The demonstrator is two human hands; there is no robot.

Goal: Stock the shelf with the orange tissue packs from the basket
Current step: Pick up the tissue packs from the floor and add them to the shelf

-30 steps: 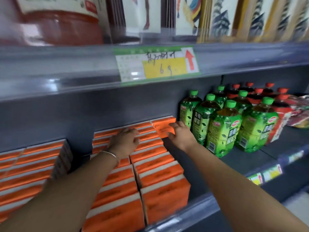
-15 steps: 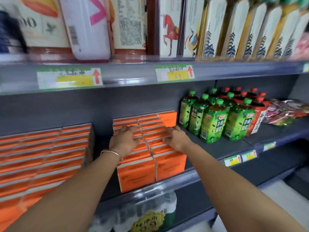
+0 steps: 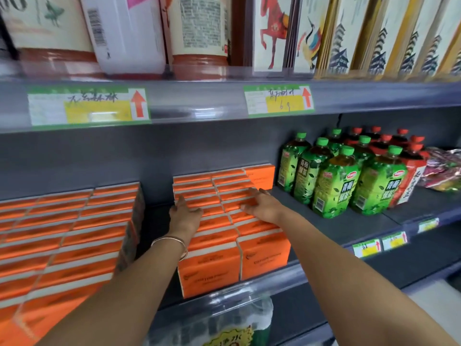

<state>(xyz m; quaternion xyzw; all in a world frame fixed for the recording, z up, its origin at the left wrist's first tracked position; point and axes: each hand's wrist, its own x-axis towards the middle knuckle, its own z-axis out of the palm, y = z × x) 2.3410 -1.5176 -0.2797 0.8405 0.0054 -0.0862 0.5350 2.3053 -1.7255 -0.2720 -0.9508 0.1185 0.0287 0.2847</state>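
While both lie flat with fingers straight, left hand rests on the left row's tops, right hand on the right row's, hands apart | orange tissue packs stand in two rows on the shelf | green bottles near, to their right

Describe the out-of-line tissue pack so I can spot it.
On the middle shelf, find the double row of orange tissue packs left of the green tea bottles. It is the rearmost pack in the right row, the only one jutting sideways toward the bottles.
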